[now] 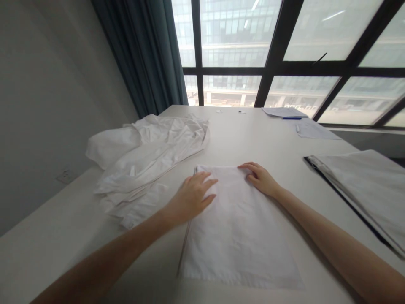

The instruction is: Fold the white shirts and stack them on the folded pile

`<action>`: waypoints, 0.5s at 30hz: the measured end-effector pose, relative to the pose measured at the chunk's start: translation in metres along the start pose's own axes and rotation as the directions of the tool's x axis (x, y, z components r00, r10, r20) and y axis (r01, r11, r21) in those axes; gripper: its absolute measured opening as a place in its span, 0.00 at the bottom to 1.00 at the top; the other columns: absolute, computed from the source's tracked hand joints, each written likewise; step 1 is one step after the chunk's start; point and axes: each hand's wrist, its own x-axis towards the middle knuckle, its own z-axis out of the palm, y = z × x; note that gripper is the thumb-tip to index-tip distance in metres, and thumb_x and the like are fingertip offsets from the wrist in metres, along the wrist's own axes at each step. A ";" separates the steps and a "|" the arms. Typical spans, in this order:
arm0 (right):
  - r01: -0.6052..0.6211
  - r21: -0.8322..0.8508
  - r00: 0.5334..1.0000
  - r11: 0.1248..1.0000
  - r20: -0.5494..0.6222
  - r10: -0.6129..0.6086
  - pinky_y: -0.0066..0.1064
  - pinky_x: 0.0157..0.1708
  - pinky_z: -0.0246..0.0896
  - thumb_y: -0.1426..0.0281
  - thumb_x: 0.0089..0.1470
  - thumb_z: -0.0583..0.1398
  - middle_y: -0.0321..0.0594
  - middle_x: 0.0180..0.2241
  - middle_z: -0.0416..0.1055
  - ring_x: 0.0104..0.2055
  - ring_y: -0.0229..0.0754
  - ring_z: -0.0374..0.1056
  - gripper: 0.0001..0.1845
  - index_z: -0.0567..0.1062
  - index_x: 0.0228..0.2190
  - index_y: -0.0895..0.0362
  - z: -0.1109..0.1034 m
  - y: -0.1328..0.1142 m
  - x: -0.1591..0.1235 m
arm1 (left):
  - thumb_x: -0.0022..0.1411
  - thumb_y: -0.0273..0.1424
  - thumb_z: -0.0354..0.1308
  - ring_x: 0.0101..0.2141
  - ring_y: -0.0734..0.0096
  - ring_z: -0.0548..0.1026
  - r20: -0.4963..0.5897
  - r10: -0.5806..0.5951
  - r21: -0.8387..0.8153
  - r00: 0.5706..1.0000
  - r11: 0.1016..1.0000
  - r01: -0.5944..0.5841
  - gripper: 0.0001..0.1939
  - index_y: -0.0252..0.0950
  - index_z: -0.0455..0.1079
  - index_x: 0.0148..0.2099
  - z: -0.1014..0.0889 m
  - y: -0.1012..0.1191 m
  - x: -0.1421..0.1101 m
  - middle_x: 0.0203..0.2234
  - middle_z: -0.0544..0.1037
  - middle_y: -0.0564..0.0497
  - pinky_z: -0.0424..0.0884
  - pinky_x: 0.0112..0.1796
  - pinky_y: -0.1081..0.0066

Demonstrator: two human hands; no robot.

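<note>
A folded white cloth [237, 236] lies flat on the white table in front of me, its near edge towards my body. My left hand [196, 194] rests over its far left part, fingers spread and pointing right. At the far right corner, my right hand [257, 179] touches the cloth's top edge with its fingertips, the fingers slightly bent and apart. Neither hand is wrapped round anything. To the left of the cloth sits a loose, crumpled heap of white fabric [158, 147].
On the right, white fabric [373, 181] lies folded over something dark-edged. Papers [283, 112] and a blue pen [291, 118] are at the table's far right. Beyond the white table [240, 135] are a large window and a dark blue curtain [148, 55]; a grey wall stands left.
</note>
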 end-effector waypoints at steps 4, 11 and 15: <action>-0.091 0.036 0.993 0.995 -0.070 0.093 0.39 0.44 0.65 0.73 0.51 0.52 0.44 0.45 0.72 0.41 0.46 0.69 0.22 0.74 0.48 0.55 0.002 0.000 0.000 | 0.64 0.33 0.54 0.60 0.55 0.61 -0.193 -0.127 -0.070 0.973 0.991 0.116 0.24 0.31 0.62 0.61 0.009 -0.039 0.029 0.59 0.65 0.37 0.57 0.60 0.56; -0.177 0.034 0.965 0.984 -0.191 0.181 0.39 0.41 0.65 0.64 0.56 0.53 0.43 0.40 0.73 0.37 0.45 0.69 0.18 0.74 0.46 0.53 0.004 0.013 0.002 | 0.60 0.29 0.57 0.44 0.60 0.75 -0.132 -0.249 -0.223 0.959 0.951 0.217 0.12 0.35 0.74 0.46 0.024 -0.063 0.063 0.41 0.78 0.45 0.68 0.48 0.62; -0.200 0.009 0.960 0.980 -0.200 0.198 0.39 0.40 0.65 0.63 0.56 0.53 0.42 0.38 0.73 0.37 0.45 0.69 0.17 0.75 0.44 0.53 0.006 0.016 0.004 | 0.62 0.32 0.56 0.42 0.61 0.75 -0.168 -0.255 -0.233 0.952 0.949 0.213 0.09 0.37 0.75 0.41 0.027 -0.069 0.063 0.38 0.79 0.47 0.67 0.47 0.63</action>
